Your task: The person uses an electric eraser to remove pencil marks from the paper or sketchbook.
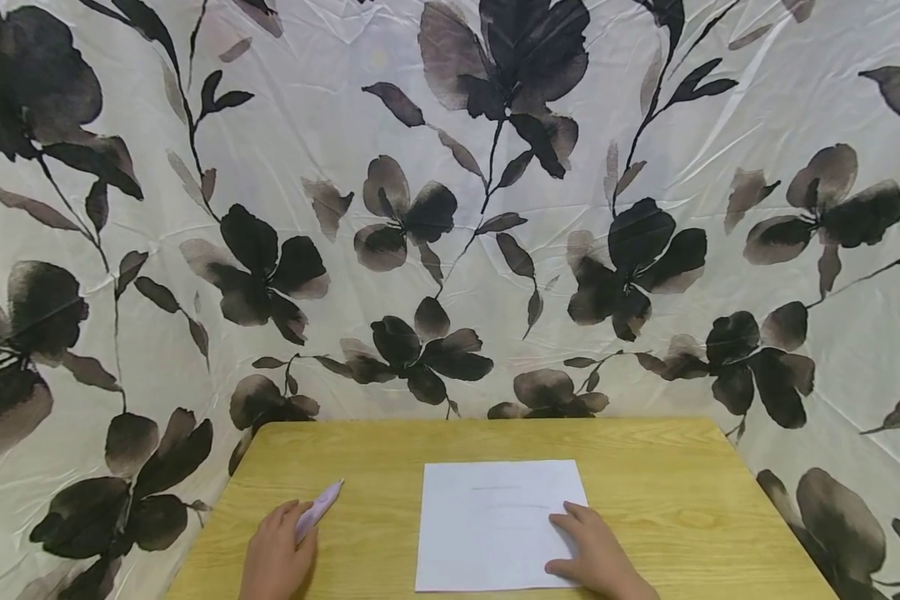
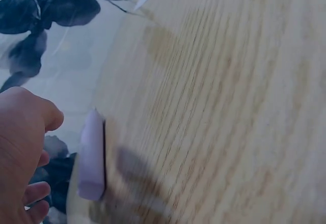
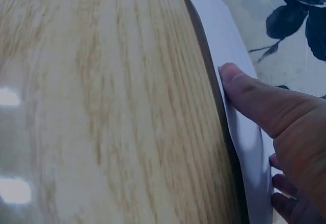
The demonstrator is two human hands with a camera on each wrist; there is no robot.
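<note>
A slim, pale purple object [image 1: 318, 511] with a pointed end lies on the left part of the table. My left hand [image 1: 276, 546] is right beside it, and in the left wrist view the loosely bent fingers [image 2: 36, 192] show apart from the purple object [image 2: 92, 155]. Farther right is a sheet of white paper [image 1: 487, 542] with a few faint grey lines. My right hand [image 1: 594, 548] rests with spread fingers on the right side of that sheet. Seen from the right wrist, the thumb [image 3: 249, 89] lies on the paper [image 3: 244, 147] close to its near edge.
The yellow wood-grain table [image 1: 667, 483] has its far edge against a pale cloth [image 1: 540, 350] printed with dark flowers. The cloth also hangs along the left and right sides of the table.
</note>
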